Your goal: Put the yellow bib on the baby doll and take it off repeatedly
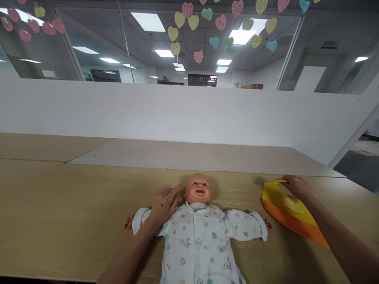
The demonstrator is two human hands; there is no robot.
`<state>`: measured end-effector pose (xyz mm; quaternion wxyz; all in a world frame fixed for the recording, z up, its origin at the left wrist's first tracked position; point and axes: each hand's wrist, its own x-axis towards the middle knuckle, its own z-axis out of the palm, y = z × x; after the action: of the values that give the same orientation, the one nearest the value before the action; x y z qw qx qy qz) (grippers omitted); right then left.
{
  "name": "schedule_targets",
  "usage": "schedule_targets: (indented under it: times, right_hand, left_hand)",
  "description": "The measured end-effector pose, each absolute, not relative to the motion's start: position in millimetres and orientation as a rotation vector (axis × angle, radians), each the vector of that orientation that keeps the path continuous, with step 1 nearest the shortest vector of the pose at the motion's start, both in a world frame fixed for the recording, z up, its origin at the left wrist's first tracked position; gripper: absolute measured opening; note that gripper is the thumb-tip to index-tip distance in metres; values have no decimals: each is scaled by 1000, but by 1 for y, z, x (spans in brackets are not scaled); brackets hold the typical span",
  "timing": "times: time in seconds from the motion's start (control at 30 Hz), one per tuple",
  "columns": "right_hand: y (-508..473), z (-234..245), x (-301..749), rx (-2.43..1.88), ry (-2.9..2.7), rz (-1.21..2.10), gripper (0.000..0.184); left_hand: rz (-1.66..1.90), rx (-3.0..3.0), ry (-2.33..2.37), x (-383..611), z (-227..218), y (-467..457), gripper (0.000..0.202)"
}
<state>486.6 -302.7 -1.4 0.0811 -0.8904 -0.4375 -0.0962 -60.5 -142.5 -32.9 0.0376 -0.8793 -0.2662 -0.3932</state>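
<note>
A baby doll [197, 236] in a white printed sleepsuit lies face up on the table, arms spread out to both sides. My left hand [166, 203] rests by the doll's shoulder, beside its head, with the fingers stretched out flat and nothing in them. Off to the doll's other side, my right hand [297, 187] pinches the strap end of a yellow and orange bib [276, 199]. A pale fruit-slice print shows on the bib's front. Part of the bib is hidden behind my right forearm. The doll's legs fall outside the view.
The wooden table [74, 213] stretches to both sides, with a lighter panel [189, 156] along its back. Behind it stands a white low wall [166, 112] topped by glass with heart-shaped notes [220, 23]. The table's front edge shows at the lower left.
</note>
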Motion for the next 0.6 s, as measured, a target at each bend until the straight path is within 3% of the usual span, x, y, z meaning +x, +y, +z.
schedule_targets:
  times: [0.47, 0.6]
  right_hand:
    - [-304, 12, 473, -2844, -1150, -328, 32]
    - [-304, 8, 475, -2843, -1125, -369, 46]
  left_hand:
    - [-1224, -2717, -827, -62, -37, -144, 36]
    - [-1212, -2734, -850, -62, -36, -145, 37]
